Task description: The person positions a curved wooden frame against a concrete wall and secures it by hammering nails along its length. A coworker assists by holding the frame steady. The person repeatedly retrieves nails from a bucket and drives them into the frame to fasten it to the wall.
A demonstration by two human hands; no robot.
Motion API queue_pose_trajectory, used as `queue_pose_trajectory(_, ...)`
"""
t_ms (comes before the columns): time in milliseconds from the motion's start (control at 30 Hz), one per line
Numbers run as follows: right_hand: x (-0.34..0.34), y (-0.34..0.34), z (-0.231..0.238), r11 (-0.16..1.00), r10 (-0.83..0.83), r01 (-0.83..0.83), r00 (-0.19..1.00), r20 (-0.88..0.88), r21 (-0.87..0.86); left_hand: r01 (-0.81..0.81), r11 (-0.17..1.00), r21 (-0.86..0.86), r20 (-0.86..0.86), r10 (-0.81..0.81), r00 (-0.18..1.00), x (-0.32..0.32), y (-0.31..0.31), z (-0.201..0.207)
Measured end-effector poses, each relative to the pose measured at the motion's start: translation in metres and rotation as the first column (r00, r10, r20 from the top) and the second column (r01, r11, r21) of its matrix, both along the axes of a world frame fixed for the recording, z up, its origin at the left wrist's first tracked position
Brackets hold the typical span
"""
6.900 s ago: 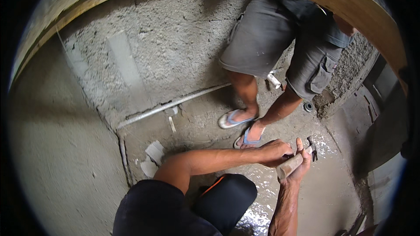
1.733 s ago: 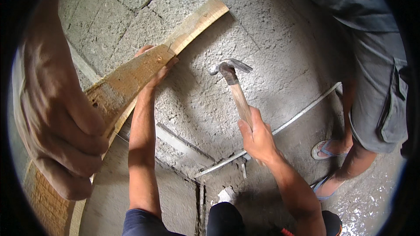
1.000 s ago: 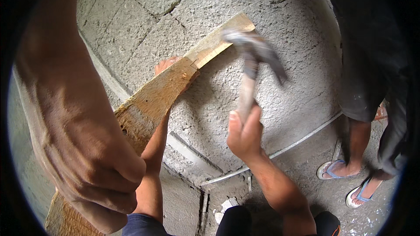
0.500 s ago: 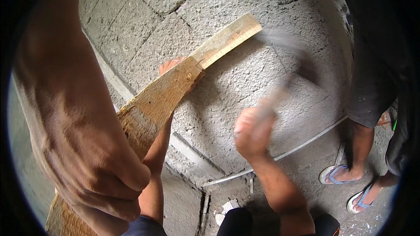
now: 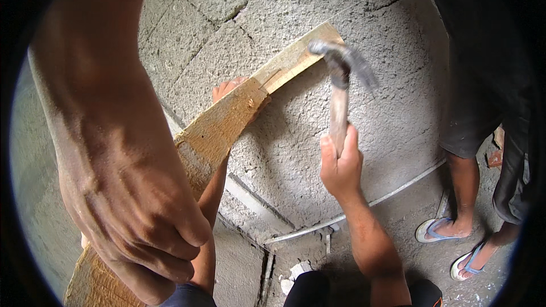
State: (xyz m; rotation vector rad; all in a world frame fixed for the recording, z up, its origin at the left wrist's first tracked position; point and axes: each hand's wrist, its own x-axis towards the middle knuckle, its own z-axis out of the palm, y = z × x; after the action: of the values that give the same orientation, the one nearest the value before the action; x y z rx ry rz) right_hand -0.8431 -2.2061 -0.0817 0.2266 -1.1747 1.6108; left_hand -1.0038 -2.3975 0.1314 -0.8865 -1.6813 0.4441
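in the head view, the right hand point(image 5: 342, 162) is closed around the wooden handle of a claw hammer point(image 5: 339, 99); its blurred head, above that grip, overlaps the end of a pale wooden strip point(image 5: 296, 58), and whether they touch cannot be told. left of that grip, the left hand point(image 5: 227, 87) is clamped on a brown board point(image 5: 219, 122), mostly hidden behind it, near where the strip begins. below-left of this hold, a co-worker's hand point(image 5: 133, 210) overlaps the board. a rough wall point(image 5: 392, 113) stands behind both grips.
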Motion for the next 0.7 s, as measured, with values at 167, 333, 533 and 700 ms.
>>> queue_pose_trajectory(167,-0.009,-0.025,-0.017,0.992,0.125,-0.125,0.992,0.037,0.013,0.011,1.000,-0.007,-0.026,-0.011,1.000,0.002,0.002,-0.002)
queue_pose_trajectory(333,-0.037,-0.021,0.009,0.852,0.504,-0.500,0.864,-0.019,-0.154,0.026,0.999,-0.021,-0.036,-0.027,0.999,-0.002,-0.001,0.000)
queue_pose_trajectory(533,-0.103,-0.012,0.093,0.793,0.512,-0.534,0.845,-0.153,-0.295,0.036,0.996,-0.079,-0.116,-0.045,0.992,-0.006,-0.003,0.004)
queue_pose_trajectory(700,-0.112,-0.011,0.116,0.790,0.533,-0.553,0.833,-0.151,-0.264,0.020,0.997,-0.078,-0.082,-0.026,0.996,-0.005,-0.003,0.003)
